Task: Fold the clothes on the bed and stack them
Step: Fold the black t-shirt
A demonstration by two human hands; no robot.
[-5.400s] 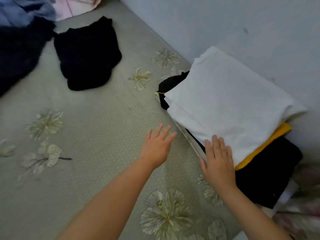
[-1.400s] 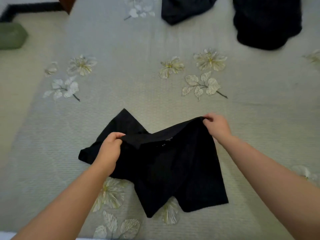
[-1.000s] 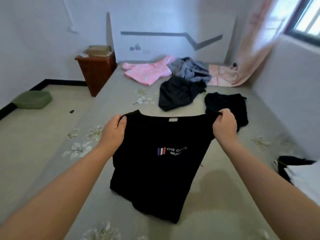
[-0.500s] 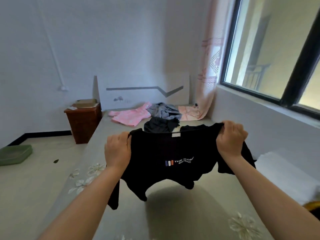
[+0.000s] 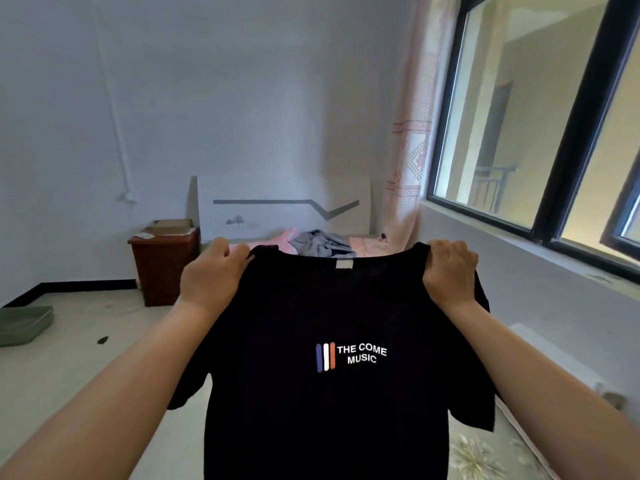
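Black T-shirt: left hand and right hand are gripping shoulders, hanging it; lay flat mid-bed, smoothing before folding.

Home bedrm: bed, headboard, curtain

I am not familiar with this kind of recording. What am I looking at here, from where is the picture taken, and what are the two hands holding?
There is no machine here. A person wears a camera on the head, so you see their own arms from above. The left hand and the right hand each grip a shoulder of a black T-shirt, holding it up spread out, its printed side toward the camera. Behind it is the bed with more clothes heaped at the far end: something pink and something grey. A wooden cabinet stands at the left, a window at the right.
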